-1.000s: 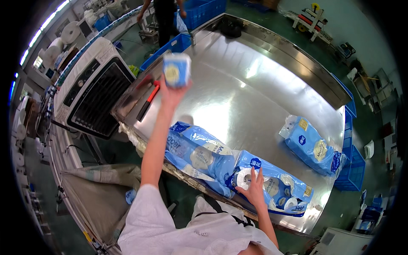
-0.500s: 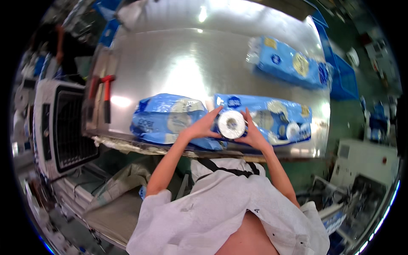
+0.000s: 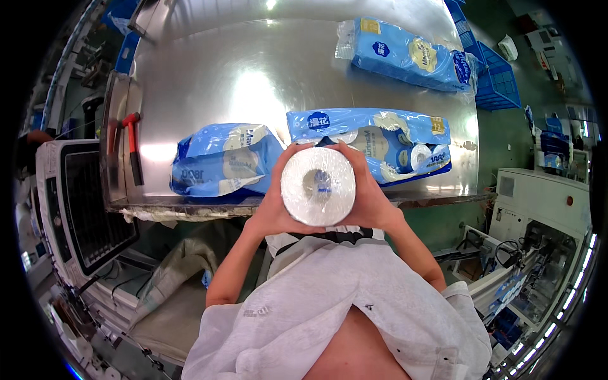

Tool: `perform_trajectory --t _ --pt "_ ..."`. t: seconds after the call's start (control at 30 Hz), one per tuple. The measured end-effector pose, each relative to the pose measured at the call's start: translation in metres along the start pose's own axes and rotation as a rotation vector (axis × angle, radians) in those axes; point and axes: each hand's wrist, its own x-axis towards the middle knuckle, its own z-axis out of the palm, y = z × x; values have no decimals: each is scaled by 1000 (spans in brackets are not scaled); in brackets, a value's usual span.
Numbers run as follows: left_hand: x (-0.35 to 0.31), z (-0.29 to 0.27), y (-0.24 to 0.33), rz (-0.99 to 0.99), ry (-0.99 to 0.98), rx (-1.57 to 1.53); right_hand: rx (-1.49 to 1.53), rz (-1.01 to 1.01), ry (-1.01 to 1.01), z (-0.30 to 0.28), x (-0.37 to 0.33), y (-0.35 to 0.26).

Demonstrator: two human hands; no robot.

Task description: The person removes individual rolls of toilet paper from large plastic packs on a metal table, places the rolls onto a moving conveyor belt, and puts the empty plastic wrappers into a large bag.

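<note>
A white toilet paper roll (image 3: 296,197) in clear film is raised toward me, its end with the core hole facing up. My left hand (image 3: 271,206) wraps its left side and my right hand (image 3: 370,201) its right side. Behind the roll lies an opened blue toilet paper pack (image 3: 378,142), partly hidden by my hands; white roll ends show through its torn side. Left of my hands rests a crumpled blue plastic pack (image 3: 218,161). Farther back on the right lies another long blue pack (image 3: 411,58) with clear wrap at its ends.
The metal table (image 3: 285,69) has a worn, ragged front edge near my body. At its left side lies a red-handled hammer (image 3: 132,149). Blue crates (image 3: 498,85) stand beyond the right edge. A white-framed machine (image 3: 60,202) stands at left, another white machine (image 3: 529,199) at right.
Both hands have lifted the roll from over the packs, up and toward me, so it looks much larger. The view has shifted slightly; the packs have stayed on the table.
</note>
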Motion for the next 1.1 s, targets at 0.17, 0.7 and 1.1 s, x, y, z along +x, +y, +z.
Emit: perform_trajectory --t 0.17,0.7,1.1 --pt "-14 12 15 -5 31 43 262 71 -64 -4 -13 -14" --pt "-19 43 2 -203 223 -151 368 218 -46 -7 -37 5" --pt "-36 56 -27 -476 320 -286 563 554 -36 20 -59 34"
